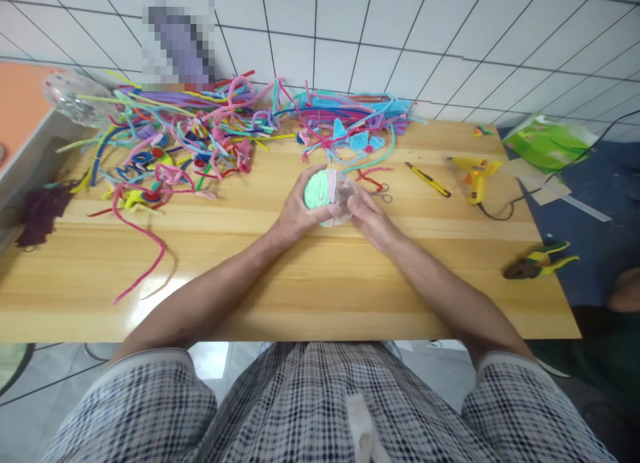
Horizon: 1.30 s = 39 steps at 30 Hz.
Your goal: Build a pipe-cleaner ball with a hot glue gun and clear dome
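Between my two hands, above the wooden table (320, 276), is a rounded clear plastic container (344, 195) partly wrapped in mint-green and pale pink fuzzy pipe cleaner (317, 191). My left hand (299, 208) curls round the green-wrapped side, thumb across the front. On the bare, see-through side, my right hand (369, 213) grips with bent fingers. Just beyond the right hand lie a pair of scissors (385, 195), half hidden, and short red pipe cleaner pieces (370, 179).
Tangled pipe cleaners (190, 129) fill the back left. A yellow utility knife (429, 179), glue gun (475, 176) with cord and pliers (537, 259) lie to the right. A green bag (547, 143) is beyond the right edge, and part of another person (625, 293) shows there.
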Tool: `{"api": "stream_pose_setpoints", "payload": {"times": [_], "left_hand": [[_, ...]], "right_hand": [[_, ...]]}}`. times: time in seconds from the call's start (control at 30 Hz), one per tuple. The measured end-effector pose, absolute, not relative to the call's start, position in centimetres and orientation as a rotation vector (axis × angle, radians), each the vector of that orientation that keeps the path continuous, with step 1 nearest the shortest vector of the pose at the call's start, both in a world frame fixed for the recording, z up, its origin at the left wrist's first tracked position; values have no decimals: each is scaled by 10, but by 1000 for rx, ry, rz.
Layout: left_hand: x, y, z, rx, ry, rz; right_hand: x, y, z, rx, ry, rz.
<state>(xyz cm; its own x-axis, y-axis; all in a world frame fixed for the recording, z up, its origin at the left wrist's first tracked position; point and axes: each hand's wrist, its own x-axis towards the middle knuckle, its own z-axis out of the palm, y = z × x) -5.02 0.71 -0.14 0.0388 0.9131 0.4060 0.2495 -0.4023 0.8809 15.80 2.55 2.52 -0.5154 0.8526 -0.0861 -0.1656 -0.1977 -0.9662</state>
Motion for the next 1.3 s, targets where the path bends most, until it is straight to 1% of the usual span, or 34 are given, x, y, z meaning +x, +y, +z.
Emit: {"api": "stream_pose_setpoints", "payload": {"times": [0.17,0.23,0.37,0.53,0.6,0.7,0.77,0.87,1.0,1.13,1.3], "left_hand": [[-57,13,-9,1587,1023,1320],[-56,14,-15,1626,993,1376],[-47,14,-25,1800,1060,1553],[-38,6,-23,2013,1217,1504],[-40,4,-20,1984,1274,1478],[-44,5,-16,1900,1290,1428],[-47,5,-13,1875,1227,1337],[-51,6,-5,1868,1105,1152],[-57,6,0,1873,1045,1048],[-59,6,-9,1958,1049,1146],[-57,-2,-14,2068,1148,1206]], "right_hand": [[160,25,37,-913,-1283,1802],[158,25,40,-935,-1230,1812],[155,26,38,-948,-1163,1784],[153,25,23,-987,-1196,1741],[155,28,22,-989,-1333,1663],[166,39,33,-969,-1557,1365],[174,47,44,-974,-1607,1211],[185,54,53,-988,-1628,1168],[193,49,42,-962,-1792,1190],[198,37,23,-897,-1966,1120],[203,29,9,-890,-1961,1075]]}}
